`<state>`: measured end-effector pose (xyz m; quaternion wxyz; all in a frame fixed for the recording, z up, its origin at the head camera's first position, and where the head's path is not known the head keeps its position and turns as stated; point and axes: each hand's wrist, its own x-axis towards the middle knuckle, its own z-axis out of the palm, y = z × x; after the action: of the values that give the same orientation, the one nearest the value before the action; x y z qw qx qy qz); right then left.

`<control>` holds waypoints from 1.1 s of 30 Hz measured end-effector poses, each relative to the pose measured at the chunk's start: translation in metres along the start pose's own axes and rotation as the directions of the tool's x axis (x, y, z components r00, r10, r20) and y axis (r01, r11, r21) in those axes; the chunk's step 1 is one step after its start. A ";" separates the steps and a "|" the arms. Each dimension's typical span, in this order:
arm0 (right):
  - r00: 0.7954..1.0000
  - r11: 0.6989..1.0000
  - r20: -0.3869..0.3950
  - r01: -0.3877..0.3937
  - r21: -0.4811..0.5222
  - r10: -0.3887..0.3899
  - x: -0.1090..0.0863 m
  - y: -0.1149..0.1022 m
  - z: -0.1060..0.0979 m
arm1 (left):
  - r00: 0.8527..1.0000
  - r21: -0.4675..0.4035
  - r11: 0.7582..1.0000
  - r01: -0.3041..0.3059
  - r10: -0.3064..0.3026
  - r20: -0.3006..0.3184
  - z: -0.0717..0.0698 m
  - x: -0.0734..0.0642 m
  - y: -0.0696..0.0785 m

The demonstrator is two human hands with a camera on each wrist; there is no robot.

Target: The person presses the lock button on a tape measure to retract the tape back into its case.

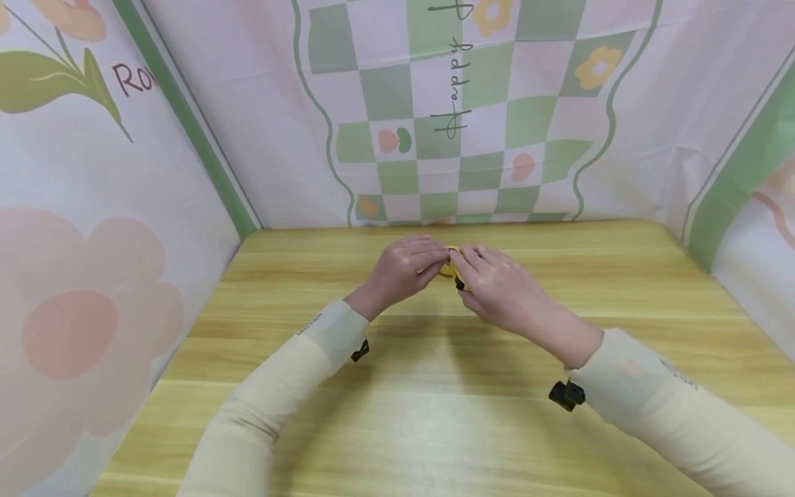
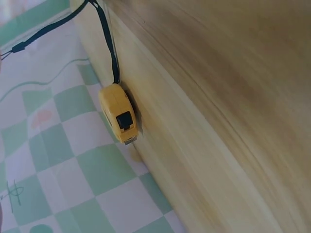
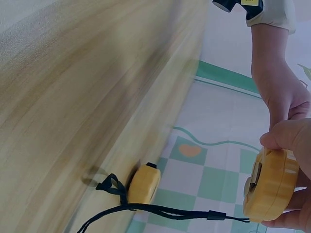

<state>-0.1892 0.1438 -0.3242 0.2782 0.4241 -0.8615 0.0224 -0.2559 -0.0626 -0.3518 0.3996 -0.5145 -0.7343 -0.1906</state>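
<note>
My right hand (image 1: pixel 499 286) grips a yellow tape measure (image 3: pixel 274 189) with the thumb on its upper edge. From that case trails a black wrist strap (image 3: pixel 170 212) with a small slider. The left hand (image 1: pixel 400 269) meets the right at the top of the held case; its fingertips are hidden, so I cannot tell whether they pinch it. A second yellow tape measure (image 2: pixel 118 114), with a black button and its own dark strap (image 3: pixel 112 184), stands on the table just beyond the hands, partly covered by them in the head view.
The wood-grain table (image 1: pixel 404 421) ends at a back edge close beyond the hands. Printed cloth (image 1: pixel 435 172) with green checks hangs behind it, and flowered cloth (image 1: pixel 93 276) hangs at the left. Small black cameras (image 1: pixel 566 395) sit under the sleeve cuffs.
</note>
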 end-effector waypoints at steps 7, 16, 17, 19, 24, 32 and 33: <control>1.000 1.000 -0.005 -0.006 -0.004 0.006 0.000 0.001 0.001 | 0.982 -0.110 0.976 0.187 -0.185 0.032 0.002 -0.002 0.006; 1.000 1.000 -0.012 -0.009 0.005 0.009 0.001 0.002 0.001 | 0.571 -0.603 0.198 0.773 -0.631 0.525 0.006 -0.003 0.016; 1.000 1.000 -0.010 -0.007 0.005 0.007 0.001 0.002 0.002 | 0.527 -0.622 0.094 0.777 -0.637 0.563 0.007 -0.002 0.017; 1.000 1.000 -0.007 -0.002 0.003 0.002 0.001 0.002 0.003 | 0.466 -0.634 -0.043 0.772 -0.639 0.612 0.008 -0.001 0.019; 1.000 1.000 -0.009 0.002 0.004 -0.002 0.001 0.002 0.007 | 0.376 -0.626 -0.203 0.753 -0.648 0.662 0.012 -0.001 0.024; 1.000 1.000 -0.022 -0.003 0.007 0.003 -0.001 0.001 0.014 | 0.289 -0.591 -0.367 0.719 -0.616 0.733 0.015 0.000 0.028; 1.000 1.000 -0.024 -0.003 0.010 0.003 -0.001 0.001 0.015 | 0.274 -0.585 -0.385 0.714 -0.615 0.739 0.015 0.000 0.029</control>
<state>-0.1957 0.1411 -0.3374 0.2864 0.4240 -0.8586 0.0324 -0.2352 -0.0408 -0.3645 -0.2213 -0.0813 -0.6226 -0.7462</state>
